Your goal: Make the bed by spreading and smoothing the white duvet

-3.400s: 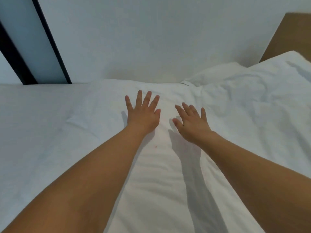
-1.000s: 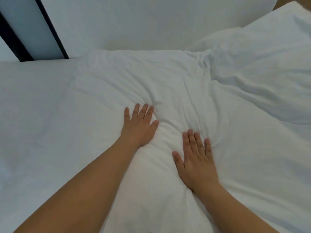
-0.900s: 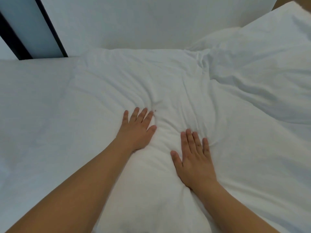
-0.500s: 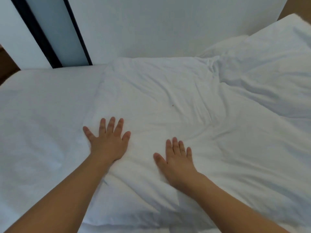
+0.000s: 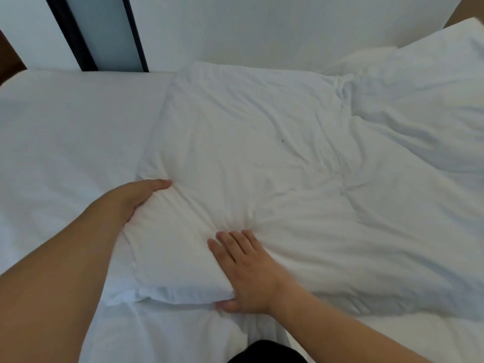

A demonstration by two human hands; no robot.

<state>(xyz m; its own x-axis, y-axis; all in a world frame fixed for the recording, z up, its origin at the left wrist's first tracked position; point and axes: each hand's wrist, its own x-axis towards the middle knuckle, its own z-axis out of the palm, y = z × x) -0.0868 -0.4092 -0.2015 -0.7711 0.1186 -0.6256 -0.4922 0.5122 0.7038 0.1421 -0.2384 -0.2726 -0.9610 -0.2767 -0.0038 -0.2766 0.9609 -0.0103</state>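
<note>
Half a second back, both palms lay flat and spread on top of the duvet; now drawn back to its near-left corner and closed on it. Left hand wrapped over the duvet's left edge, thumb on top, fingers tucked out of sight under the fold. Right hand over the near edge, fingers laid straight along the top, thumb hooked beneath the hem, so the edge pinched between thumb and palm. Neither hand wide or empty.

Duvet bunched in the middle and right of the bed, thick and rumpled, with creases fanning out from the right hand's fingertips and a deep fold running toward the far right. Left third of the bed shows only bare sheet, with the duvet's left border well short of that side. More sheet exposed along the near edge below the corner. Pillow at far right, partly overlapped by the heaped cover. White wall behind, dark-framed panel at upper left.

Shift from pressing to gripping suggests smoothing paused in favour of a pull: probably dragging this corner left and nearer to cover the bare sheet. Spreading clearly unfinished; wrinkles left to flatten afterward.
</note>
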